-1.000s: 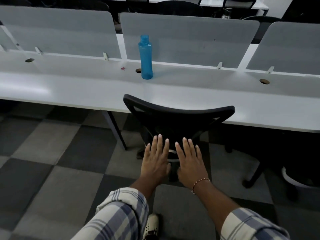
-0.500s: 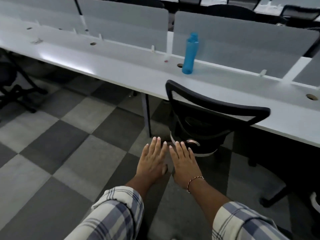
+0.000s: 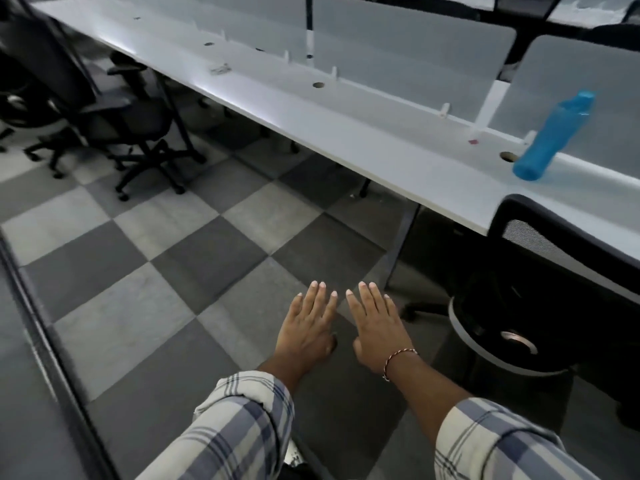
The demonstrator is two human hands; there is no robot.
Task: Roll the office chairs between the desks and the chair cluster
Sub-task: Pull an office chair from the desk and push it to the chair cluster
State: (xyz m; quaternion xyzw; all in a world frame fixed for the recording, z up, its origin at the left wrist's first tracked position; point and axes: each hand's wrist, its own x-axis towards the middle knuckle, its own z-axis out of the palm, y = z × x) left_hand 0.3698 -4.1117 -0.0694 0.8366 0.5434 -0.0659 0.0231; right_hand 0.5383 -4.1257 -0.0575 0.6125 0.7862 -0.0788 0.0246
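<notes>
A black mesh-backed office chair (image 3: 540,271) stands tucked against the long white desk (image 3: 346,133) at the right edge. My left hand (image 3: 308,327) and my right hand (image 3: 377,323) hover side by side over the checkered floor, palms down, fingers straight, touching nothing. The chair is well to the right of both hands. A cluster of dark office chairs (image 3: 114,109) stands at the far left by the desk's end.
A blue water bottle (image 3: 554,133) stands on the desk at the right. Grey divider panels (image 3: 415,53) run along the desk's back. A desk leg (image 3: 401,247) comes down just beyond my hands. A dark rail or edge (image 3: 52,358) runs along the left.
The view has swung left. The black chair has slid from in front of my hands to the right edge, and my hands are no longer near its back. The chair cluster has come into view.
</notes>
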